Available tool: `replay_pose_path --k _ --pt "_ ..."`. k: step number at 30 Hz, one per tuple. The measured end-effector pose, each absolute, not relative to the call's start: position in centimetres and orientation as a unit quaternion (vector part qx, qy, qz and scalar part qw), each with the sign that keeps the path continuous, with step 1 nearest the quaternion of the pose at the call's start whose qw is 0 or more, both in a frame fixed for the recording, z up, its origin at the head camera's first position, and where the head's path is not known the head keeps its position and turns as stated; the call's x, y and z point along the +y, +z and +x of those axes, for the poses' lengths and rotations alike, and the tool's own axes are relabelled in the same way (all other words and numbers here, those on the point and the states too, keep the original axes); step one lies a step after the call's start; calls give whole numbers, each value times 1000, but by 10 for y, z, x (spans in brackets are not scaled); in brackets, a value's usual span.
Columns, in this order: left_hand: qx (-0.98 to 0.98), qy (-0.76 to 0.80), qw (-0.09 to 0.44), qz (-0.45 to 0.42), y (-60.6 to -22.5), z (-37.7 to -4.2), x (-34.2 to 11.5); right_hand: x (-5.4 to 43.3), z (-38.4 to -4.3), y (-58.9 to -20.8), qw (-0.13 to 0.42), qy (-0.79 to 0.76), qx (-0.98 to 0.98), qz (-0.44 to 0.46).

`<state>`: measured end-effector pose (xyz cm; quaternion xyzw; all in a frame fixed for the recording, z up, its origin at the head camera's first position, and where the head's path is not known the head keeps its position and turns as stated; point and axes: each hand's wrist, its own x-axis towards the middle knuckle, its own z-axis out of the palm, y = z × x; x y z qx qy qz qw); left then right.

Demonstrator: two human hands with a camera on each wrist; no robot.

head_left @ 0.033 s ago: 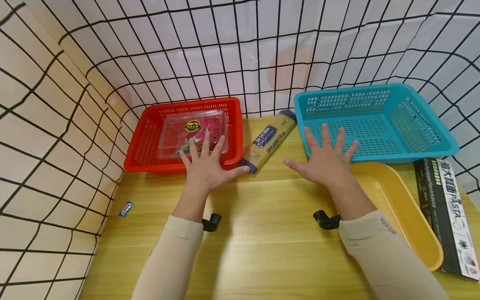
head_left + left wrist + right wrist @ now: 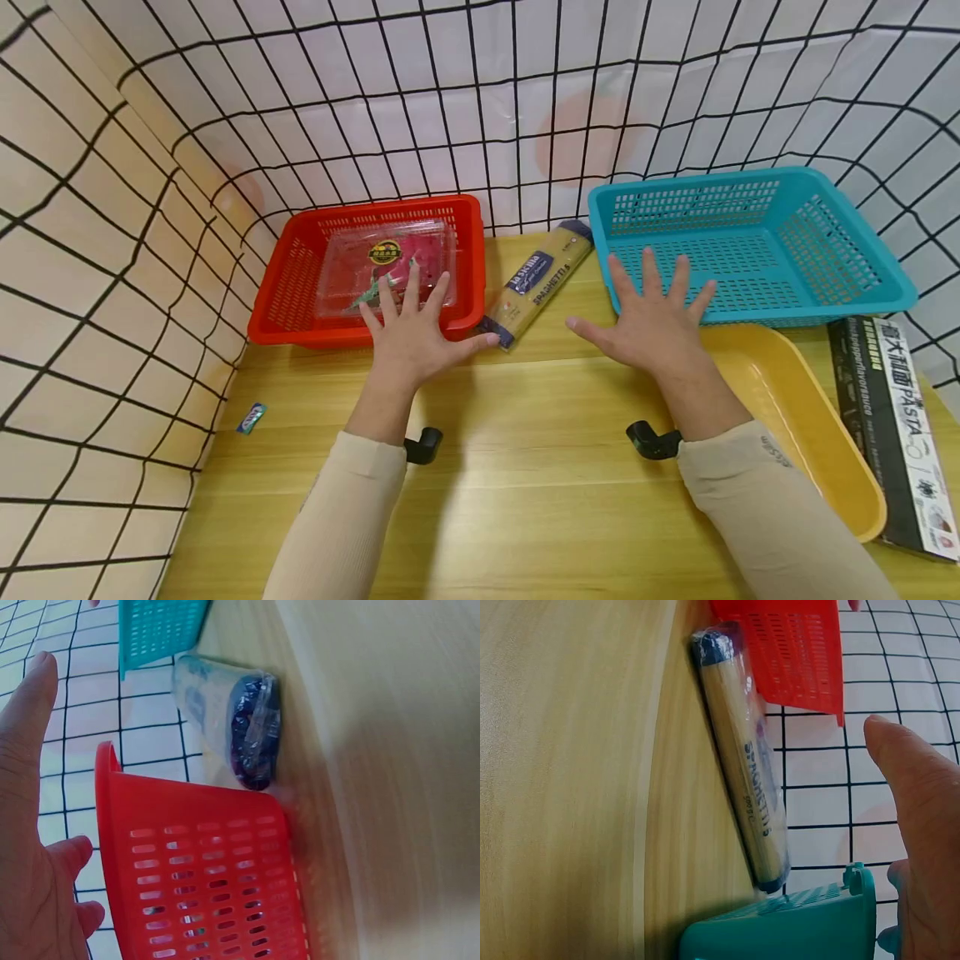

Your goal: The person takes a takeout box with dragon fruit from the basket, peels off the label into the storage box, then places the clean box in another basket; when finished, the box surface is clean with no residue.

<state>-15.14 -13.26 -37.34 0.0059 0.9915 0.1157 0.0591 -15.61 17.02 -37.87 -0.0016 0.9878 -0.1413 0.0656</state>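
My left hand (image 2: 411,343) hovers with fingers spread just in front of a red basket (image 2: 264,321), holding nothing. Inside that basket lies a clear plastic box (image 2: 341,267) with a gold-and-black label, and something pink and green shows through it. My right hand (image 2: 652,325) is also spread, above the near-left corner of a teal basket (image 2: 795,242), and it too holds nothing. Between the two baskets a pack of spaghetti (image 2: 536,279) with dark blue ends lies slanted on the table. In the left wrist view, the thumb (image 2: 30,712) points past the red basket's rim.
A yellow tray (image 2: 780,425) lies partly under my right forearm. To its right is a black-and-white pasta box (image 2: 892,433). A small blue-green wrapped sweet (image 2: 251,417) lies at the left of the wooden table (image 2: 540,500). Black wire mesh (image 2: 517,117) encloses the back and sides.
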Motion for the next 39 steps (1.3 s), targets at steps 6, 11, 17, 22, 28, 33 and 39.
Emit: replay_pose_path --k 6,11,17,22,28,33,39 --pt "991 117 61 5 -375 -151 -133 171 -156 -379 67 -142 988 -5" --pt "991 116 60 4 -375 -151 -132 172 -155 -378 69 -142 987 -5" --pt "992 113 57 6 -373 -149 -131 172 -154 -375 69 -136 988 -4" --pt "992 119 45 5 -372 -145 -133 172 -152 -366 52 -137 989 -8" --pt "988 146 -52 12 -369 -136 -138 171 -144 -350 -9 -173 985 -16" --pt "962 209 -177 -3 -370 -128 -141 169 -131 -340 -61 -219 973 -26" --pt "890 318 -317 -73 -379 -119 -152 162 -112 -341 -121 -323 935 -82"
